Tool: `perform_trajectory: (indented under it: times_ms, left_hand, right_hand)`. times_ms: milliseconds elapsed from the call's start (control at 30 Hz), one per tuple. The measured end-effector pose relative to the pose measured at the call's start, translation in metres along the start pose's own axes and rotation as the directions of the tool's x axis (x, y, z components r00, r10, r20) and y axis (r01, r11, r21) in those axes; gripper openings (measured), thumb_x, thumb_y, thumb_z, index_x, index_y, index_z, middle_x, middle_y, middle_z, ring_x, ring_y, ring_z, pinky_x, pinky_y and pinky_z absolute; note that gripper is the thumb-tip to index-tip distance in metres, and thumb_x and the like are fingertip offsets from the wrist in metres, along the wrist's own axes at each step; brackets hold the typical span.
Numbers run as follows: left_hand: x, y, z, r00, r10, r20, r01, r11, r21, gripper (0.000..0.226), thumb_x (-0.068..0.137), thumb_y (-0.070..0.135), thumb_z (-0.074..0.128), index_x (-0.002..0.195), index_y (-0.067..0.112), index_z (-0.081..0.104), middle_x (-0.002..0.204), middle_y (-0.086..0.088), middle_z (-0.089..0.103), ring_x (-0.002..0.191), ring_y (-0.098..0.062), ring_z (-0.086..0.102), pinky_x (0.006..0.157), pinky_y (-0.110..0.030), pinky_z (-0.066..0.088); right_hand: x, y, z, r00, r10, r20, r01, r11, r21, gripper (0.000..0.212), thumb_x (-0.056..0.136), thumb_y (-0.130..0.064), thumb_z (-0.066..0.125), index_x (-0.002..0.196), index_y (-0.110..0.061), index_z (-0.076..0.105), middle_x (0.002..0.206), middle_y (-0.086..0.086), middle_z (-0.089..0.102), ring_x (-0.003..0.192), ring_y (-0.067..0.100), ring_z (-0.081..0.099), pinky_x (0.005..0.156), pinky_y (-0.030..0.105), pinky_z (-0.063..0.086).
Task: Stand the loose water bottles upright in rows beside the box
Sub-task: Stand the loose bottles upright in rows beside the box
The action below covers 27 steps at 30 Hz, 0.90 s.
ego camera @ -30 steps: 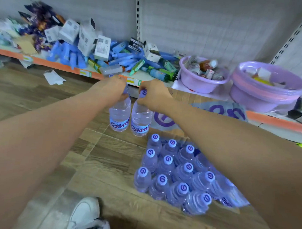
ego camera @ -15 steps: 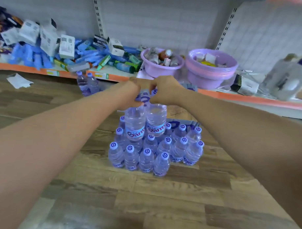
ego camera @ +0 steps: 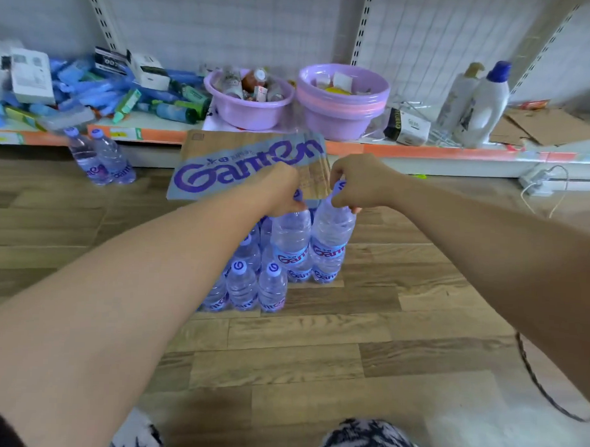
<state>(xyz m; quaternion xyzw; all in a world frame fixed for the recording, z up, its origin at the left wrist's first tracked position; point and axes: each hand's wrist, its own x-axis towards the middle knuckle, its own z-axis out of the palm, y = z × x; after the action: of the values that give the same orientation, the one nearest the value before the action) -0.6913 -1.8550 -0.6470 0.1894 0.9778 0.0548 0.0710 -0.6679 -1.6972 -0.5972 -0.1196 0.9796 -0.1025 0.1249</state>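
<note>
On the plank floor in front of the Ganten box [ego camera: 242,168], two water bottles hang upright, long axes vertical, at the right end of the standing rows [ego camera: 243,285]. The left bottle [ego camera: 290,238] is pinched at the neck by the left hand [ego camera: 281,189] and the right bottle [ego camera: 331,238] likewise by the right hand [ego camera: 360,185], fingers curled round each cap, the pair side by side. Each bottle lies straight below its hand, so the coming move looks like a plain lowering. Whether the bases already meet the floor is hard to tell, as standing bottles overlap them. Two more bottles [ego camera: 100,159] stand well off to the left by the shelf [ego camera: 423,151], nearer the left hand.
</note>
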Motion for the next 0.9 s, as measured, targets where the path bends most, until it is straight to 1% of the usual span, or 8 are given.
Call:
perform_trajectory:
  times_ms: [133,233,400,467,600,700,800,900]
  left_hand:
    - [0.008,0.02,0.022,0.997,0.056,0.044,-0.058,0.996,0.06,0.042,0.082,0.037,0.061,0.059,0.007,0.042,0.057,-0.009,0.04,0.061,-0.027,0.042,0.054,-0.034,0.039]
    - [0.012,0.03,0.038,0.997,0.044,0.068,-0.047,0.998,0.037,0.046,0.083,0.035,0.061,0.056,0.009,0.035,0.051,-0.004,0.028,0.054,-0.023,0.03,0.044,-0.028,0.024]
    - [0.01,0.032,0.066,0.989,-0.013,0.145,0.01,1.0,0.018,0.035,0.088,0.028,0.058,0.067,0.007,0.039,0.057,-0.003,0.033,0.055,-0.022,0.035,0.047,-0.029,0.027]
    - [0.011,0.032,0.082,0.988,-0.026,0.153,0.024,1.0,0.012,0.036,0.086,0.023,0.057,0.061,0.01,0.034,0.058,-0.003,0.032,0.06,-0.025,0.04,0.05,-0.029,0.029]
    - [0.012,0.035,0.108,0.988,-0.041,0.148,0.04,0.999,0.01,0.018,0.087,0.02,0.054,0.087,0.002,0.049,0.08,-0.013,0.046,0.073,-0.03,0.049,0.06,-0.032,0.035]
    - [0.016,0.036,0.124,0.982,-0.044,0.184,0.038,0.999,0.035,0.023,0.086,0.017,0.054,0.071,0.004,0.043,0.091,-0.019,0.056,0.074,-0.033,0.053,0.059,-0.034,0.036]
    - [0.02,0.041,0.139,0.978,-0.047,0.204,0.039,0.998,0.043,0.011,0.087,0.015,0.053,0.086,0.005,0.05,0.078,-0.01,0.046,0.076,-0.031,0.052,0.061,-0.034,0.038]
    - [0.022,0.041,0.149,0.98,-0.052,0.193,0.044,0.998,0.047,0.019,0.087,0.015,0.053,0.1,0.001,0.051,0.089,-0.015,0.05,0.083,-0.034,0.056,0.062,-0.032,0.036]
  right_hand:
    - [-0.009,0.02,0.011,0.998,0.048,0.027,-0.049,0.999,0.014,0.026,0.08,-0.013,0.061,0.103,-0.001,0.064,0.077,0.011,0.071,0.042,0.003,0.055,0.055,0.018,0.042]
    - [-0.012,0.03,0.022,0.997,0.062,0.044,-0.064,0.997,0.037,0.025,0.08,-0.012,0.061,0.104,-0.004,0.064,0.063,0.0,0.061,0.056,0.014,0.057,0.057,0.022,0.046]
    - [0.003,0.044,0.057,0.994,0.061,0.089,-0.067,0.996,0.057,0.028,0.081,-0.013,0.06,0.107,-0.003,0.062,0.088,0.013,0.073,0.066,0.019,0.062,0.074,0.03,0.054]
    - [0.012,0.048,0.073,0.99,0.064,0.13,-0.071,0.996,0.051,0.03,0.081,-0.015,0.06,0.108,-0.003,0.061,0.074,0.006,0.069,0.069,0.02,0.063,0.065,0.027,0.051]
    - [0.024,0.057,0.101,0.986,0.069,0.154,-0.078,0.996,0.049,0.033,0.082,-0.016,0.061,0.113,-0.006,0.059,0.059,-0.005,0.052,0.08,0.022,0.06,0.061,0.025,0.046]
    - [0.032,0.067,0.118,0.975,0.098,0.201,-0.118,0.989,0.091,0.032,0.083,-0.015,0.06,0.114,-0.006,0.058,0.083,0.009,0.069,0.095,0.026,0.066,0.079,0.029,0.052]
    - [0.037,0.076,0.136,0.968,0.111,0.225,-0.137,0.985,0.105,0.037,0.082,-0.016,0.062,0.119,-0.009,0.057,0.111,0.013,0.066,0.102,0.028,0.064,0.078,0.029,0.049]
    - [0.042,0.08,0.147,0.964,0.106,0.243,-0.129,0.988,0.08,0.039,0.083,-0.014,0.062,0.12,-0.008,0.056,0.117,0.012,0.062,0.101,0.027,0.061,0.072,0.027,0.045]
